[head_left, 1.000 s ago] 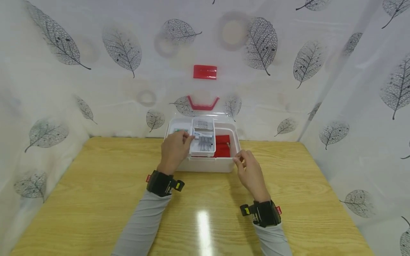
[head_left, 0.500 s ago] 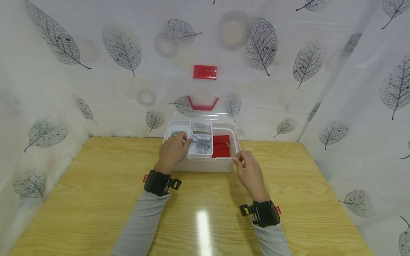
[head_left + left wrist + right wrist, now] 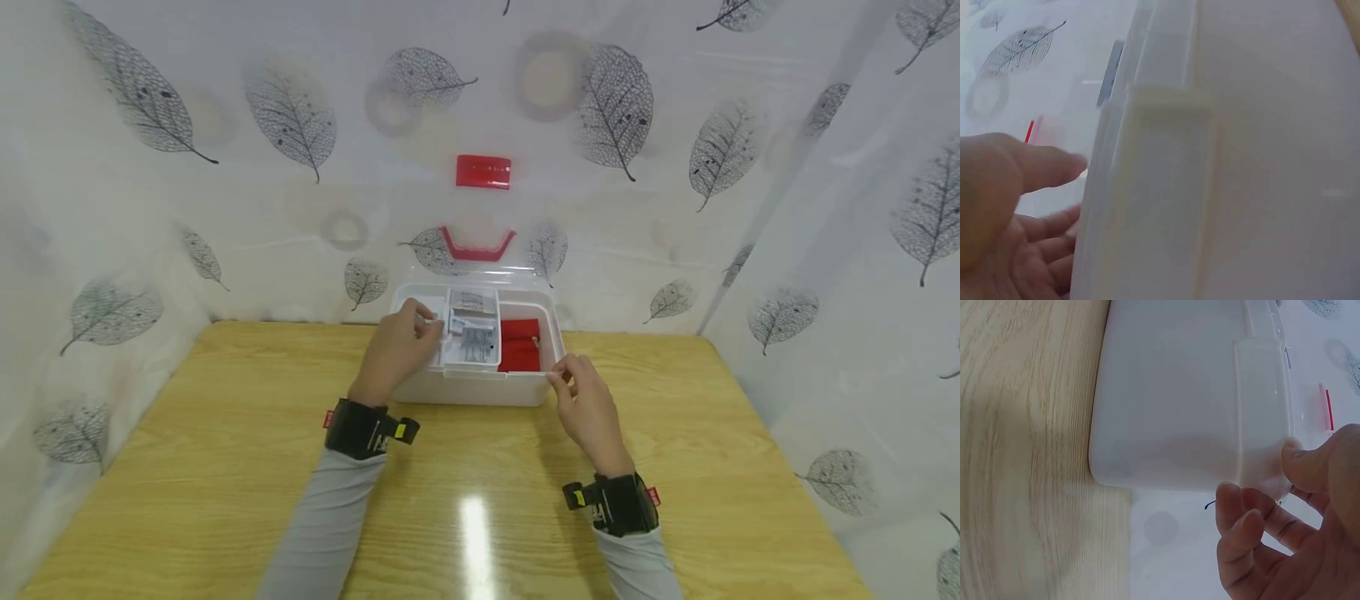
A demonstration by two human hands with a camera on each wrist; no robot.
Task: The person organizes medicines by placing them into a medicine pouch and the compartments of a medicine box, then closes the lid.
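An open white plastic box (image 3: 472, 388) sits near the back of the table. Inside, at left and middle, lies a white divided tray (image 3: 472, 367) with small printed packets (image 3: 477, 342) in its middle compartment. Above the tray's left compartment hovers my left hand (image 3: 393, 352); in the left wrist view its thumb and fingers stand apart, though the box wall partly hides the fingers. With my right hand (image 3: 588, 412) I pinch the box's front right corner at the rim. A folded red cloth-like item (image 3: 519, 354) lies in the right part of the box, beside the tray.
Behind the box its clear lid stands raised, with a red handle (image 3: 478, 247) and a red latch (image 3: 483, 172). A white leaf-patterned curtain (image 3: 315, 250) encloses the back and sides. Wood-grain table (image 3: 465, 475) extends in front of the box and to both sides.
The tray has shifted slightly left and settled lower in the box. My left hand has let go of the tray's divider and moved left. The right hand stays at the corner.
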